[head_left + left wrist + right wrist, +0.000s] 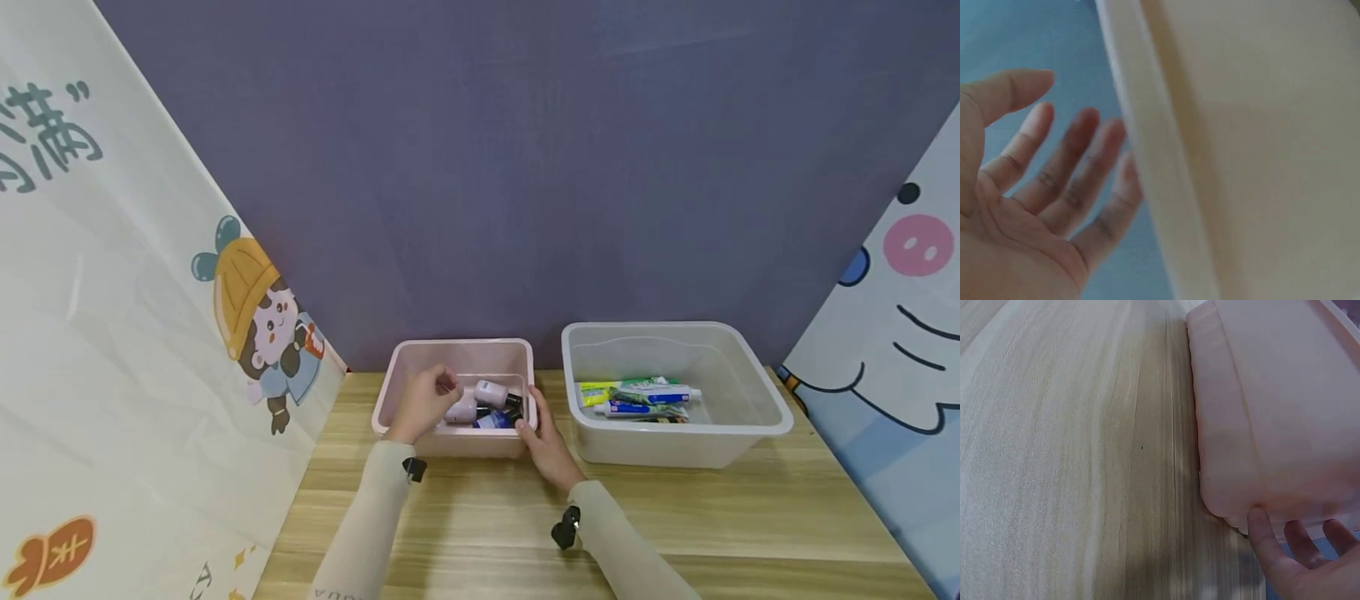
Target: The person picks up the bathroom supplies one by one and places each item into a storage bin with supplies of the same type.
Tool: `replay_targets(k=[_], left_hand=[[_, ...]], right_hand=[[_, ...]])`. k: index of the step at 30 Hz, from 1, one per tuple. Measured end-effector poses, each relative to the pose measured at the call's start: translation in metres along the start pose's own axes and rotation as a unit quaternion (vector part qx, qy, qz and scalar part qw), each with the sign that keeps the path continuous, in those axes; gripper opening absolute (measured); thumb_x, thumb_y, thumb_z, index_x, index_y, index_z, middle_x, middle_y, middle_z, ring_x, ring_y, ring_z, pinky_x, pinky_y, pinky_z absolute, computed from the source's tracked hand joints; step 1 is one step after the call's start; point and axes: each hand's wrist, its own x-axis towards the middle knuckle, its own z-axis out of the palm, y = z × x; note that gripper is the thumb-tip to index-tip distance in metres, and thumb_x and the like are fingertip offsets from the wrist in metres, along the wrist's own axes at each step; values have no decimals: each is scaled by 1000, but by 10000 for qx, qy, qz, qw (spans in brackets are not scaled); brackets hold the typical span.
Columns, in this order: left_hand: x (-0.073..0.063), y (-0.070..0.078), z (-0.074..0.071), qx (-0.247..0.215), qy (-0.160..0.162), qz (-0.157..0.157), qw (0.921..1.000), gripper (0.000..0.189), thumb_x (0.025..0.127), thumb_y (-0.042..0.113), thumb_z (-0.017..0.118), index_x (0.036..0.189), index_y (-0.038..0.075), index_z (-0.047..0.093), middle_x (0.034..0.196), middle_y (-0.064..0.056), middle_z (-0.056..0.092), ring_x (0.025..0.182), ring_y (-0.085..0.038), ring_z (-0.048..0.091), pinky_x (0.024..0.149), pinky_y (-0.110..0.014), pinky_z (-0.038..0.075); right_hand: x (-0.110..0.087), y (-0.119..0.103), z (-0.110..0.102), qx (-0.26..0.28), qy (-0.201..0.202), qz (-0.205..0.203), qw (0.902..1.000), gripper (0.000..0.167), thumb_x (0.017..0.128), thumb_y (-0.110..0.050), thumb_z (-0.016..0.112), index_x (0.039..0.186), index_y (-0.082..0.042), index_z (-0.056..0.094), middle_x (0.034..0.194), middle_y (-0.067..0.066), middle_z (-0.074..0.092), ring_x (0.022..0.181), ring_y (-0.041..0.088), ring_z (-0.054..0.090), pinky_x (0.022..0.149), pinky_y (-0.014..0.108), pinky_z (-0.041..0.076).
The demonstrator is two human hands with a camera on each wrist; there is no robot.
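Observation:
Over the left half of a small pink bin (465, 446) is my left hand (426, 406), fingers loosely bent. The left wrist view shows its fingers (1094, 162) spread apart beside the bin's rim (1147, 137), with nothing held. Inside the bin lie small pale-pink bottles (491, 392) with black caps and a blue-labelled item (492, 420). My right hand (551, 450) grips the bin's front right corner, its thumb at the rim and fingers along the side. In the right wrist view, fingertips (1259, 519) press against the pink outer wall (1285, 425).
To the right stands a larger white bin (675, 446) holding several toothpaste-like tubes (648, 398). Both bins rest on a wooden table (480, 517), close to a dark purple back wall (480, 183). White panels with cartoon prints (270, 325) flank the table.

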Motion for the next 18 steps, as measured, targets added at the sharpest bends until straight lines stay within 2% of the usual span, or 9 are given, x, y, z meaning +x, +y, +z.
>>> replay_targets(k=[3,8,12,18], left_hand=[[-11,-1,6,-117,393,135,9991,8,88,11,76,93,9,69,86,-3,71,81,-15,65,80,-37,58],[-32,2,13,-242,1062,236,9938,7,88,10,76,91,12,69,83,-1,71,77,-15,65,71,-32,57],[-48,4,17,-223,1602,457,9858,9,86,7,76,89,12,69,79,0,70,73,-16,65,65,-35,56],[-73,3,27,-73,2185,720,9731,11,84,6,77,89,13,70,78,4,68,73,-12,62,65,-28,54]], right_hand=[[0,1,0,-33,9,0,10000,69,105,-45,53,155,-59,9,172,13,14,155,43,21,121,69,20],[-1,2,1,-9,15,-8,10000,69,105,-44,54,156,-58,10,172,14,15,155,43,22,121,68,20],[-1,1,0,10,41,-62,10000,69,105,-45,54,156,-58,10,171,14,16,155,42,23,121,68,20],[-1,1,-1,-68,97,-49,9999,69,103,-49,55,156,-58,11,171,14,17,154,44,24,120,69,22]])
